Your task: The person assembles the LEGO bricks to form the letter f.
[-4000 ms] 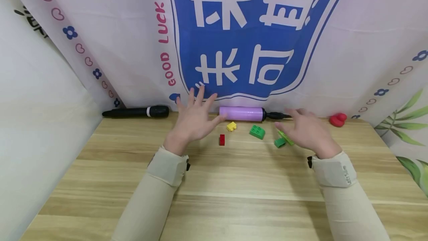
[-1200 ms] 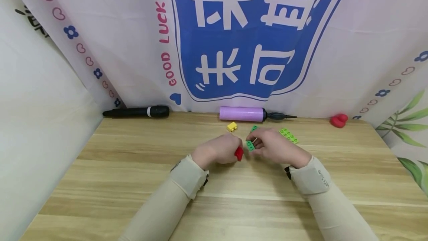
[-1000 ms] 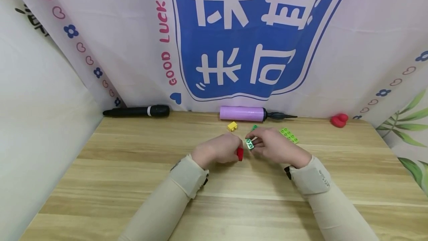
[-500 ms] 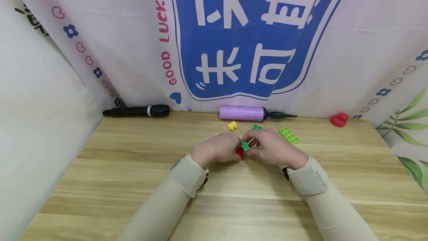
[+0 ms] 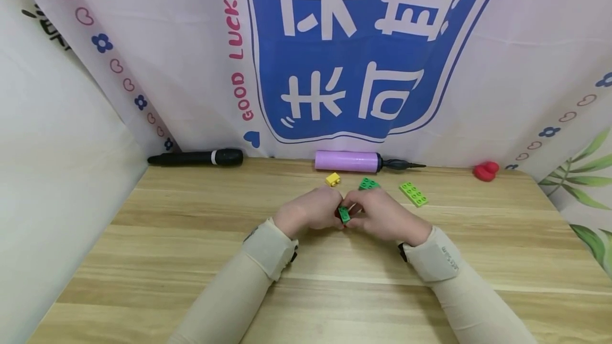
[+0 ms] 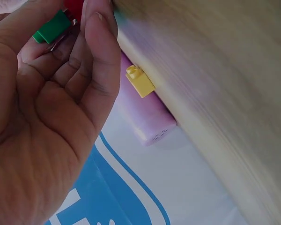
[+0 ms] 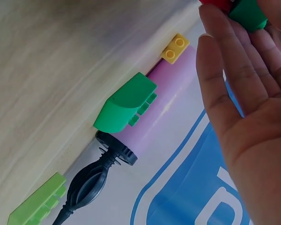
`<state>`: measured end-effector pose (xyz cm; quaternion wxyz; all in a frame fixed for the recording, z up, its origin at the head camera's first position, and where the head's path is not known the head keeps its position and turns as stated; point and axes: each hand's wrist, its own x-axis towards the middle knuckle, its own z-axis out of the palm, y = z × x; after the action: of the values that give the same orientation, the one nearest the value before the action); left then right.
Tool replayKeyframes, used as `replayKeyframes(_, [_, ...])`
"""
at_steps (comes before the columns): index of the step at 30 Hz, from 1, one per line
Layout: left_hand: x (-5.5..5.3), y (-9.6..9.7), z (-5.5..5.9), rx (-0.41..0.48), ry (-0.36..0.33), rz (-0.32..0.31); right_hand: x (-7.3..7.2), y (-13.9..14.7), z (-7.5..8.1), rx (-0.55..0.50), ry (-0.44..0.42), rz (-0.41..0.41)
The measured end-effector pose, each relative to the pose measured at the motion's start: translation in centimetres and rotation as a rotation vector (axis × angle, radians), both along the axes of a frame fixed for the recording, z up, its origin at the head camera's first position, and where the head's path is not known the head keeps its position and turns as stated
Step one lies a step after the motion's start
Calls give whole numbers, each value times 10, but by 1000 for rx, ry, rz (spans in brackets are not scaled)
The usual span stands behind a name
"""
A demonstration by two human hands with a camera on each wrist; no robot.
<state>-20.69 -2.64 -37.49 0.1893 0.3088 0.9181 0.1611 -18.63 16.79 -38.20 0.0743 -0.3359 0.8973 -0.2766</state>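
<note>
Right hand (image 5: 382, 215) and small green brick (image 5: 344, 215) have shifted toward nine o'clock since half a second ago, bringing the brick right up to the red brick (image 6: 74, 7), mostly hidden by fingers. Left hand (image 5: 313, 210) pinches the red one, the right pinches the green; whether the bricks have locked, I cannot tell. Good handling would likely mean bracing the red, squaring the edges and pressing evenly, fingertips clear of the joint.

Under them spreads a wood-grain table (image 5: 306, 285). From the hands, a larger green brick (image 5: 368, 183) lies at one o'clock, a yellow brick (image 5: 332, 179) just before twelve, a lime plate (image 5: 413, 194) between two and three. Farther back, a purple pump (image 5: 346, 161) lies at twelve, a black microphone (image 5: 196, 158) near ten, a red lump (image 5: 485, 171) past two. Behind hangs printed cloth (image 5: 311, 57).
</note>
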Motion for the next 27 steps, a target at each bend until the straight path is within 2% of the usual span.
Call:
replayKeyframes(10, [0,-1,-1,6,2,-2,0,-4,-3,24,-18,-26])
replayKeyframes(18, [1,-2,1,6,19,-3,-1,-4,-5,14,23,-11])
replayKeyframes(27, [0,0,0,-8,7,4,-1,-2,-7,12,19,-23])
